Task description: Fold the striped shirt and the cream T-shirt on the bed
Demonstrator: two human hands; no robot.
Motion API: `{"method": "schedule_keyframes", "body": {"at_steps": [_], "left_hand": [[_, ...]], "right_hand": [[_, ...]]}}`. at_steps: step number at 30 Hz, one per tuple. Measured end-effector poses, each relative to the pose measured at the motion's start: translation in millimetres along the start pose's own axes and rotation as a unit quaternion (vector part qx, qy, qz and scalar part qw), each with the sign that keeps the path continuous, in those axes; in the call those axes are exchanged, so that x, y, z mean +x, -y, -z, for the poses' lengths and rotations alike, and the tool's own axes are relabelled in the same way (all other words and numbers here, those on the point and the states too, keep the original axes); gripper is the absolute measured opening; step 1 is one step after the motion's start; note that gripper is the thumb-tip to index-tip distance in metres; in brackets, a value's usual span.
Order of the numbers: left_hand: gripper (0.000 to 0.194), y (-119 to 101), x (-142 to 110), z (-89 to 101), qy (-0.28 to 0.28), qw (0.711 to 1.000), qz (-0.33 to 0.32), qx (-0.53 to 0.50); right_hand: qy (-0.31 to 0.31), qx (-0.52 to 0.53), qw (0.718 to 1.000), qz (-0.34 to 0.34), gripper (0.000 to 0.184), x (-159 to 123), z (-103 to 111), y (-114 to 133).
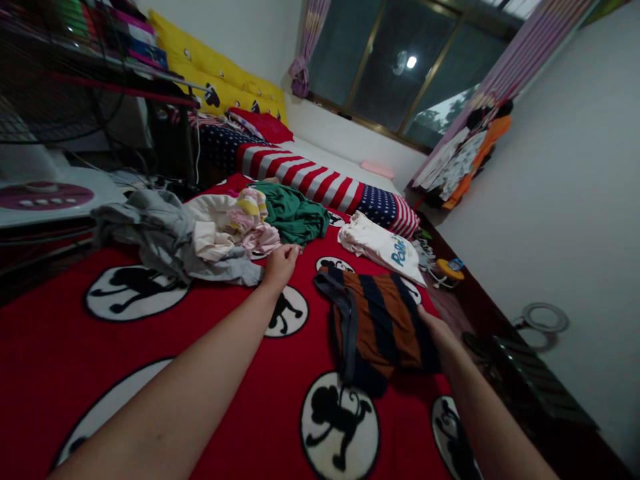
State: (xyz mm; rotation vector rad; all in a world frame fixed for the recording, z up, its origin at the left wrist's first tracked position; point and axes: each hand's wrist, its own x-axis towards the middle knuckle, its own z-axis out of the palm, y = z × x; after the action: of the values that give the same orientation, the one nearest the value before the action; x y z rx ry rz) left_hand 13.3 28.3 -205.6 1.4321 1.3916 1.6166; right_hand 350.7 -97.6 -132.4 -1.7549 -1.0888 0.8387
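A folded brown-and-navy striped shirt point(383, 313) with a grey edge lies on the red bed cover point(240, 393). At its right side my right hand point(434, 328) is closed on the cloth, its fingers partly hidden by it. My left hand point(281, 265) is closed beside the loose clothes pile; what its curled fingers hold, if anything, does not show. The pile has a grey garment point(165, 233), cream and pink clothes point(220, 230) and a green garment point(293, 212). Beyond the striped shirt lies a folded white T-shirt point(383, 248) with blue lettering.
Behind the red cover stands a bed with a stars-and-stripes cover point(310, 177). A fan point(55, 73) and a cluttered desk point(135, 80) are on the left. At right are hanging clothes point(470, 157), a ring light point(545, 318) and a dark ledge point(465, 280).
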Motion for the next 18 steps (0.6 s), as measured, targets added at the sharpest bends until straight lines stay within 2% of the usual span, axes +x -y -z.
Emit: {"method": "schedule_keyframes", "body": {"at_steps": [2,3,7,9,12,14,16,18], "left_hand": [[0.029,-1,-2,-1.3,0.016,1.000,-0.004,0.013],[0.029,-3,-3,-2.0,0.025,0.999,-0.006,0.020],[0.026,-10,-12,-4.5,0.069,0.996,-0.017,0.047],[0.028,-17,-17,-5.4,0.102,0.993,-0.033,0.056],[0.031,-31,-27,-8.1,0.141,0.986,-0.069,0.063],[0.030,-43,-34,-12.0,0.157,0.980,-0.101,0.075],[0.026,-54,-43,-17.7,0.181,0.969,-0.148,0.083],[0.023,-67,-54,-24.5,0.212,0.953,-0.202,0.077]], "right_hand": [[-0.024,0.031,0.998,-0.049,0.034,-2,5,-25],[-0.030,0.036,0.998,-0.052,0.039,-2,8,-31],[-0.035,-0.044,0.998,0.015,0.049,3,11,-34],[-0.061,-0.085,0.994,0.038,0.054,2,8,-34],[-0.149,-0.138,0.970,0.135,0.059,-14,2,-37],[-0.192,-0.173,0.937,0.234,0.049,-32,-2,-37],[-0.191,-0.198,0.912,0.304,0.036,-48,-3,-35],[-0.164,-0.206,0.907,0.329,0.028,-55,-3,-31]]}}
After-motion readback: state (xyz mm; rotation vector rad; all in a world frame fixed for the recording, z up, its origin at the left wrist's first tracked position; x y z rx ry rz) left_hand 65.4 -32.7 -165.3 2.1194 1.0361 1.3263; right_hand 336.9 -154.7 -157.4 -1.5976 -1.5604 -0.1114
